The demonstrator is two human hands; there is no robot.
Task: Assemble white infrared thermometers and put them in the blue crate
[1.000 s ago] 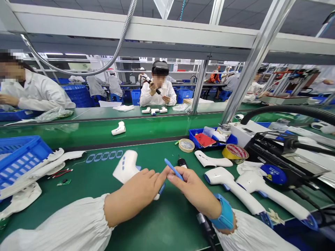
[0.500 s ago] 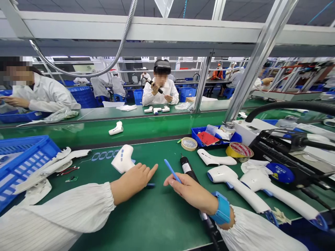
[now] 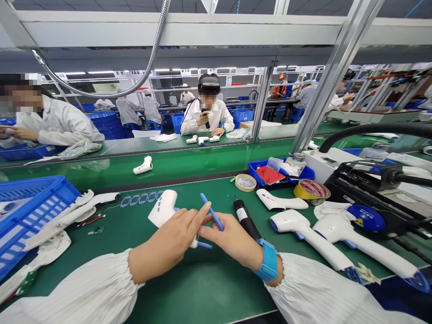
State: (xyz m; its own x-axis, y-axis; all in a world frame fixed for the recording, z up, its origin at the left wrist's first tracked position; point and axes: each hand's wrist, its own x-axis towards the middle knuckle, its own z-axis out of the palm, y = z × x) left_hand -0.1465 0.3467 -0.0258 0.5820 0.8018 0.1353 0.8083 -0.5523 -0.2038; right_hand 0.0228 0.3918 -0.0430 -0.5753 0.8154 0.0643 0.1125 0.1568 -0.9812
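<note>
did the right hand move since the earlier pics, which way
Yes, the right hand moved left, toward the left hand, judged against the round dish on the bench.

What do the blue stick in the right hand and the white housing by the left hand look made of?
The blue stick in the right hand looks like moulded plastic: opaque, even colour, matte, no metal sheen. The white housing by the left hand also seems plastic, with a smooth, lightly glossy curved shell, though the look alone can't confirm it.
</note>
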